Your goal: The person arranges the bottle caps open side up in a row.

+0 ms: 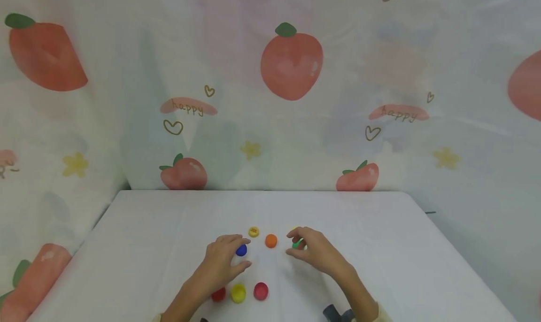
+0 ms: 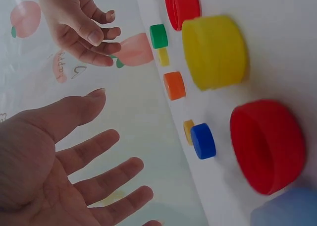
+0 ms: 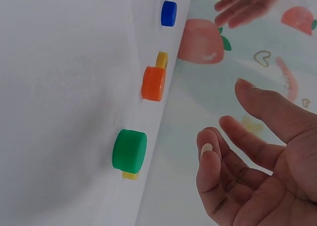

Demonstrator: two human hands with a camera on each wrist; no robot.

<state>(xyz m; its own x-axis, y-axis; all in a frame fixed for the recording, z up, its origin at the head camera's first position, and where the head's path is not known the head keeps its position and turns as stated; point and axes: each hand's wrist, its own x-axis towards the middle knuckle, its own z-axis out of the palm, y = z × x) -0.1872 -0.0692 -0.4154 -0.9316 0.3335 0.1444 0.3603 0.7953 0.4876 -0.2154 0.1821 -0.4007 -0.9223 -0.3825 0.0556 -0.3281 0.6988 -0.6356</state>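
Observation:
My left hand (image 1: 221, 261) hovers over the table with fingers spread and thumb apart, holding nothing. Beside its fingers lies a blue bottle cap (image 1: 241, 250). My right hand (image 1: 314, 251) hangs above the table, fingers loosely bent, nothing between them. Partly behind it are a green cap (image 3: 130, 151) and a small yellow cap (image 3: 130, 176). Between the hands sit an orange cap (image 1: 271, 241) and a yellow one with a printed top (image 1: 253, 231). Nearer me, a red cap (image 1: 218, 295), a larger yellow cap (image 1: 238, 294) and another red cap (image 1: 260, 291) form a row, hollow sides showing.
A white cloth covers the table (image 1: 139, 247). Behind it hangs a fruit-patterned curtain (image 1: 291, 139). A light-blue object (image 2: 287, 211), partly cut off, shows at the left wrist view's lower corner. A dark grey object (image 1: 332, 313) is beside my right forearm.

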